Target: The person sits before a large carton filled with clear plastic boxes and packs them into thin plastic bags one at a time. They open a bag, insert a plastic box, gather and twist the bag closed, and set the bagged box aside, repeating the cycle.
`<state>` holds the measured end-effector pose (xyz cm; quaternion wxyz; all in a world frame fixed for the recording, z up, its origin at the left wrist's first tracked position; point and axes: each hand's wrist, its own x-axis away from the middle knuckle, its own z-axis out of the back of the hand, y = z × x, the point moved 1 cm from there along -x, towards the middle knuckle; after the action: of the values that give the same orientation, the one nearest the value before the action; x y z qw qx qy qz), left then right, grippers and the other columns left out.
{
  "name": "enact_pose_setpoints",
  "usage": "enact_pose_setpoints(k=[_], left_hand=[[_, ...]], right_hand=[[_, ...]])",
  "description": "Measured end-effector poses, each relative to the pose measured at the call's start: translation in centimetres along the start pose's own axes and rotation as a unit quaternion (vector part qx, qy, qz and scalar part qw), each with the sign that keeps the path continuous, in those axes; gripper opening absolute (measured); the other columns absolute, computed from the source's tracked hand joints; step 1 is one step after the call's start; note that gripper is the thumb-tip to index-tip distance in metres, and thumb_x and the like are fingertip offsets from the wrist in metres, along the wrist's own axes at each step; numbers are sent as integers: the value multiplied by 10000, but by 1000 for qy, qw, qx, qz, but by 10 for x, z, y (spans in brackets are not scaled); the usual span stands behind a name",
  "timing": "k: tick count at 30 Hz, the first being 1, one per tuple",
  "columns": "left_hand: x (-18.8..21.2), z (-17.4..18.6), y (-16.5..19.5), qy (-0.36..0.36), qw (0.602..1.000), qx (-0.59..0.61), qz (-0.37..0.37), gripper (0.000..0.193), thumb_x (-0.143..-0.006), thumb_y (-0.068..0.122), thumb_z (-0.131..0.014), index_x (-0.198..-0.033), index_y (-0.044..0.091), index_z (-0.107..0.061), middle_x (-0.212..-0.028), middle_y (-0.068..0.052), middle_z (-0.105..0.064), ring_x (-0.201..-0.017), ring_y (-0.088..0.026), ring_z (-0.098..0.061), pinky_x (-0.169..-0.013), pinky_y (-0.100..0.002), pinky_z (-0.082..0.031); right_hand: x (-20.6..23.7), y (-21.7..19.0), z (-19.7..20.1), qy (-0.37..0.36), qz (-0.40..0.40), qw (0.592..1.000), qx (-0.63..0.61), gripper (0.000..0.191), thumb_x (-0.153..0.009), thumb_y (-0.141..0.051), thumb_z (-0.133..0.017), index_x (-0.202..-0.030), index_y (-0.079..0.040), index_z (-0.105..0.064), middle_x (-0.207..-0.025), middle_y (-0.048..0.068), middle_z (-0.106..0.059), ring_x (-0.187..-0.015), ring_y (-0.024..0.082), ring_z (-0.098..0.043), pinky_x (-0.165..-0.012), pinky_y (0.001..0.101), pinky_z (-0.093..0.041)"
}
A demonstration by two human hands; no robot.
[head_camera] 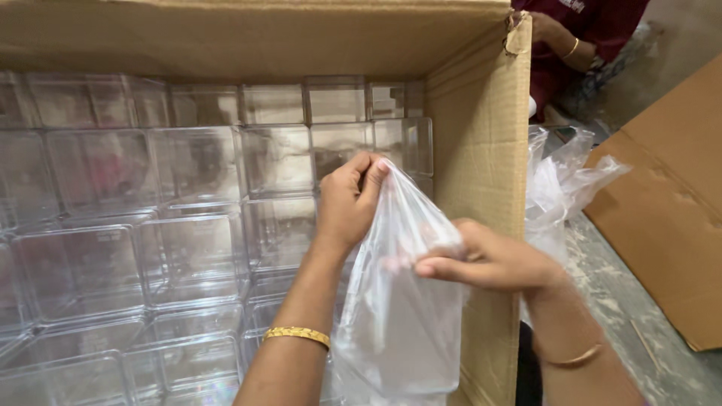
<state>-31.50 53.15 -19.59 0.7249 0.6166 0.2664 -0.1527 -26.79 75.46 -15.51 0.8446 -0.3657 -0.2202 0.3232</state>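
Observation:
My left hand (pixel 347 201) pinches the top edge of a clear plastic bag (pixel 398 331) above the open cardboard box (pixel 481 150). My right hand (pixel 492 259) grips the same bag lower down, at its right side, against the box's right wall. A clear plastic container seems to be inside the bag, but its shape is blurred. Each wrist wears a gold bangle. Several clear square plastic containers (pixel 192 248) fill the box in stacked rows to the left of my hands.
A heap of crumpled clear bags (pixel 560 188) lies just outside the box's right wall. A flat cardboard sheet (pixel 669 203) rests at the right on the concrete floor. Another person in a maroon top (pixel 587 30) sits at the top right.

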Motion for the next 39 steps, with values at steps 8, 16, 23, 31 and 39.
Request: enact_pose_setpoints(k=[8,16,23,31,39], left_hand=[[1,0,-2,-73,996,44,-8,238,-993,111,-512,-1122,40,-699,-939,-76,-763,-853,-147,-723,-792,-315,-576],[3,2,-9,-119,986,-99,57,193,-975,150,-518,-1000,104,-704,-771,-70,-764,-739,-228,-765,-718,-363,-579],[2,0,-17,-115,980,-139,80,210,-955,154,-527,-993,118,-730,-788,-77,-775,-763,-260,-756,-736,-392,-574],[1,-3,-23,-121,978,-143,89,206,-956,162,-528,-982,120,-728,-768,-70,-769,-755,-255,-756,-742,-387,-579],[-1,-4,-31,-120,978,-143,88,198,-950,156,-533,-973,117,-725,-759,-68,-765,-752,-244,-761,-739,-384,-581]], right_hand=[[17,33,-39,-92,-99,985,111,466,-1054,-458,-472,-1073,-117,-789,-734,92,-573,-692,207,-577,-659,381,-499],[72,10,-79,288,185,892,296,343,-996,-365,-627,-1131,-55,-684,-1096,173,-708,-965,334,-680,-837,365,-519],[79,102,-193,127,65,989,-51,221,-945,-247,-657,-903,-47,-739,-861,72,-710,-820,209,-706,-743,314,-548],[82,94,-243,445,68,874,181,260,-743,-297,-731,-524,-174,-662,-461,-45,-599,-420,98,-598,-457,267,-467],[86,74,-229,365,40,919,141,233,-772,-240,-738,-578,-122,-685,-540,4,-605,-504,127,-627,-498,284,-482]])
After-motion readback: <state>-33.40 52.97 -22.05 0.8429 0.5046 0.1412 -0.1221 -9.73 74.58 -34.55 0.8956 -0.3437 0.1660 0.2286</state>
